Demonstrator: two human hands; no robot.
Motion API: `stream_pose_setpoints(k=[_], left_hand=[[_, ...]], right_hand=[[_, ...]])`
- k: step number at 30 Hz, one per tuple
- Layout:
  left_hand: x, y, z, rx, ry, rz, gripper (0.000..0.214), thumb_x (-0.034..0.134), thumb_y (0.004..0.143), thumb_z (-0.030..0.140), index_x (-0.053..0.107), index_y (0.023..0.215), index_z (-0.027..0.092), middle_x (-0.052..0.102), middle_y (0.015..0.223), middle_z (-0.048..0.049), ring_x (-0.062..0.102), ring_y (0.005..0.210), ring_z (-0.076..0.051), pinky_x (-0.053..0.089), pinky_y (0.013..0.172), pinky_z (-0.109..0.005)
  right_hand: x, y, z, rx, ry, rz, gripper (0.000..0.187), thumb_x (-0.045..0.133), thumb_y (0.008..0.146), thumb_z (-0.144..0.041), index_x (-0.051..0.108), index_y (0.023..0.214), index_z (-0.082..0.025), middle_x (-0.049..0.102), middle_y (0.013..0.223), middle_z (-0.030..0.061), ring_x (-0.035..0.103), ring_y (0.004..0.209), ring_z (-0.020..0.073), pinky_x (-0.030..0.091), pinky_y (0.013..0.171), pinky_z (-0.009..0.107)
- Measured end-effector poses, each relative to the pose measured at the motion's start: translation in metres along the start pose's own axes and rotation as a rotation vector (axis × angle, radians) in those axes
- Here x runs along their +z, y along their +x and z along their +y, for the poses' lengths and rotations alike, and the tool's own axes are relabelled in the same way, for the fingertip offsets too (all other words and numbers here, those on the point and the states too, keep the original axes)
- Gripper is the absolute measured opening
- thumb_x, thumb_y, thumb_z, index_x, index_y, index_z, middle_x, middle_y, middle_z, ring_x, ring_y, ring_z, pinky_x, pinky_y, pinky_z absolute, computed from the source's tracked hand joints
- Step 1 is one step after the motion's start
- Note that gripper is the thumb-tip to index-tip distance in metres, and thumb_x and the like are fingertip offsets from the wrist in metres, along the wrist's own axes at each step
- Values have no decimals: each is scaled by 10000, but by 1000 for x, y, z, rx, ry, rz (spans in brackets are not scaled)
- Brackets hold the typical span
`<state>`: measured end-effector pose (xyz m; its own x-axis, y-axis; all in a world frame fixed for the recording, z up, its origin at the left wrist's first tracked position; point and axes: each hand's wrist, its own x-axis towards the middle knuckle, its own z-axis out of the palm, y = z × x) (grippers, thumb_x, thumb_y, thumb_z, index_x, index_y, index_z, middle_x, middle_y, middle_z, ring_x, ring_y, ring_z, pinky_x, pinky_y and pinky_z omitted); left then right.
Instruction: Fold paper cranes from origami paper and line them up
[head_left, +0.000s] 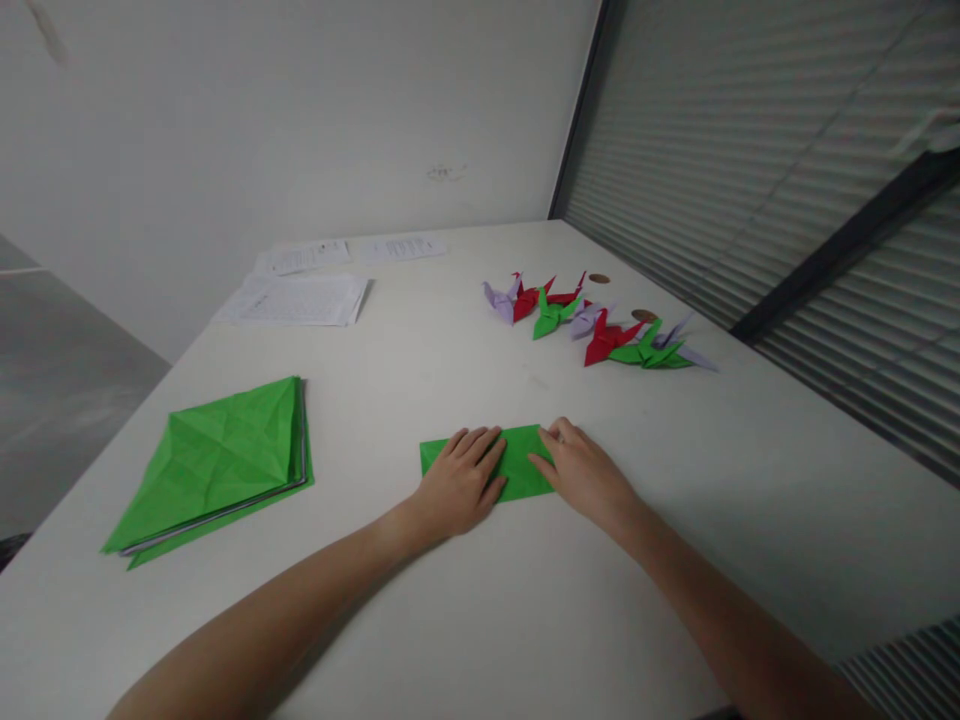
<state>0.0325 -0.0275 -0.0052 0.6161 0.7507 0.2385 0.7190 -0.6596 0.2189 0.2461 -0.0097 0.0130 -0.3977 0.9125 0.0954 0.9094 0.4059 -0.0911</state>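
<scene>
A green sheet of origami paper [519, 462], folded into a long rectangle, lies on the white table in front of me. My left hand [459, 485] rests flat across its left part, fingers stretched out and pressing it down. At the right end, my right hand [581, 465] has its fingers bent around the paper's edge, with the thumb on top near the corner. The part of the sheet beneath both hands is hidden.
On the left lies a stack of creased green paper [225, 440]. Several folded paper cranes [551, 315] in red, green and lilac sit at the back right, near two round table holes [643, 315]. Printed sheets [300, 298] lie at the far left. Window blinds [720, 150] border the right side.
</scene>
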Motion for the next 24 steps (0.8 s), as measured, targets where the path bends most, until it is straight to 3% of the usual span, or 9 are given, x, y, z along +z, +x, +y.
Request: stream_pose_setpoints(k=[4, 10, 12, 14, 18, 21, 24], left_hand=[[2, -1, 0, -17, 28, -5, 528, 388, 973, 384, 384, 1431, 121, 370, 1514, -151, 366, 1382, -279, 294, 1142, -469], [5, -3, -1, -63, 65, -2, 633, 379, 951, 514, 326, 1472, 158, 342, 1536, -101, 279, 1425, -322, 209, 1160, -546], [4, -3, -1, -67, 64, -13, 641, 369, 952, 518, 313, 1479, 158, 323, 1546, -91, 272, 1429, -324, 205, 1162, -545], [4, -3, 0, -72, 63, -22, 642, 358, 954, 524, 314, 1480, 158, 311, 1552, -83, 264, 1432, -323, 200, 1163, -544], [4, -3, 0, -71, 65, -25, 630, 334, 955, 528, 345, 1467, 161, 316, 1550, -80, 249, 1440, -315, 189, 1169, -528], [4, -3, -1, -65, 60, -23, 660, 357, 937, 542, 342, 1468, 150, 314, 1550, -87, 248, 1440, -317, 179, 1173, -519], [3, -2, 0, -71, 56, -32, 680, 372, 927, 550, 324, 1475, 149, 304, 1554, -85, 253, 1438, -317, 173, 1175, -513]], right_hand=[[3, 0, -1, -3, -8, 6, 232, 544, 916, -260, 651, 1042, -97, 582, 987, 142, 613, 880, 251, 508, 823, 372], [-2, 1, -2, 16, -11, 71, 179, 591, 877, -247, 658, 990, -126, 599, 966, 150, 577, 888, 280, 479, 797, 412], [-8, 1, -7, 10, 119, 153, 109, 599, 861, -231, 651, 924, -158, 597, 954, 131, 559, 914, 273, 462, 809, 408], [-12, 0, -13, -19, 424, 164, 78, 571, 870, -236, 615, 837, -179, 587, 886, 84, 558, 848, 217, 461, 770, 354], [-8, -1, -25, -85, 1104, -205, 305, 513, 898, -425, 488, 697, -197, 491, 625, -26, 463, 573, 114, 393, 546, 247], [-1, -1, -21, -95, 1228, -470, 412, 559, 845, -538, 469, 645, -189, 460, 551, -48, 389, 494, 82, 308, 473, 226], [-1, 0, -4, -65, 1214, -602, 442, 580, 816, -575, 499, 645, -175, 497, 551, -37, 409, 482, 76, 313, 470, 221]])
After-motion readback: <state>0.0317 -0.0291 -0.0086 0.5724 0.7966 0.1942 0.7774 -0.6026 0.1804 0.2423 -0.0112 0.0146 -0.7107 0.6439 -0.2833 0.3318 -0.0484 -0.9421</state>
